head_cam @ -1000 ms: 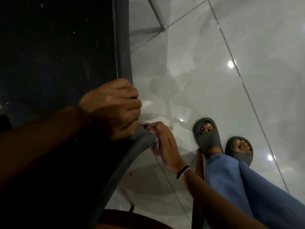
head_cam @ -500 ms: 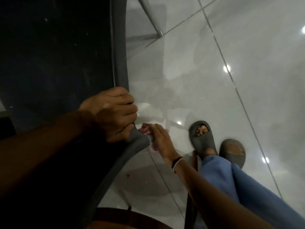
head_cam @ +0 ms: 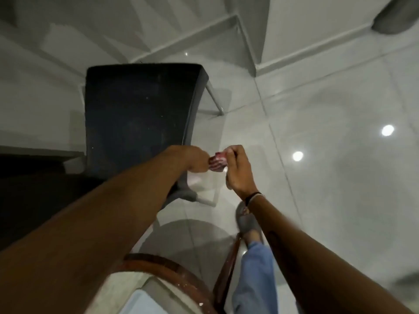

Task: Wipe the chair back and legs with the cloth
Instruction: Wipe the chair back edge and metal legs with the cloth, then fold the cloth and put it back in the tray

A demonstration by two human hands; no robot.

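A black chair (head_cam: 138, 114) stands on the tiled floor in front of me, seen from above, with a pale metal leg (head_cam: 214, 98) showing at its far right and another (head_cam: 205, 201) near its close corner. A small red and white cloth (head_cam: 217, 163) is held in the air just right of the chair's near right edge. My left hand (head_cam: 195, 162) pinches the cloth's left side and my right hand (head_cam: 238, 168) grips its right side. Neither hand touches the chair.
A round wooden stool or table rim (head_cam: 172, 271) sits close below me. My leg in blue jeans (head_cam: 256, 279) and a grey sandal (head_cam: 248, 220) stand at the lower right. White steps (head_cam: 204, 37) rise beyond the chair. Glossy floor tiles (head_cam: 328, 177) spread to the right.
The view has pulled back and up, so the whole chair shows. My left hand has left the chair's edge. Both hands now hold the cloth in the air beside the chair.
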